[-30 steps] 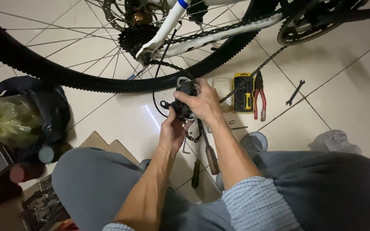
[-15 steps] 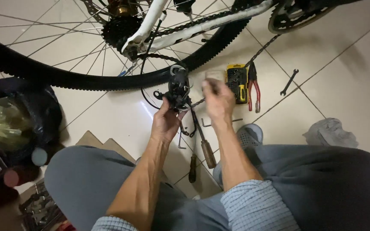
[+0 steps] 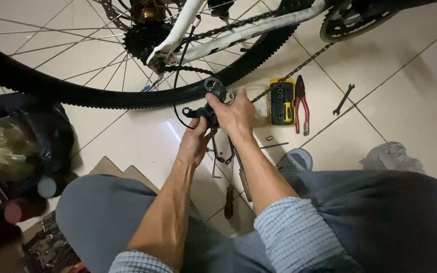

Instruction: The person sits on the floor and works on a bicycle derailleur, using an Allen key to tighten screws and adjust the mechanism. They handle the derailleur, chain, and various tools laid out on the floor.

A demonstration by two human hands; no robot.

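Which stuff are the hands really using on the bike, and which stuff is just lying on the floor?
In use:
- black bike gear part, held by both the left hand and the right hand
- black cable running up to the bike frame

Just lying about:
- yellow bit set
- red pliers
- small wrench
- screwdriver
- grey cloth
- black bag

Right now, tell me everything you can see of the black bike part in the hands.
The rear derailleur is black, apparently metal, with a round pulley wheel at its top and an arm jutting left. It is held above the tiled floor, just below the rear tyre. The left hand grips it from below, the right hand from the right. A thin black cable runs up from it.
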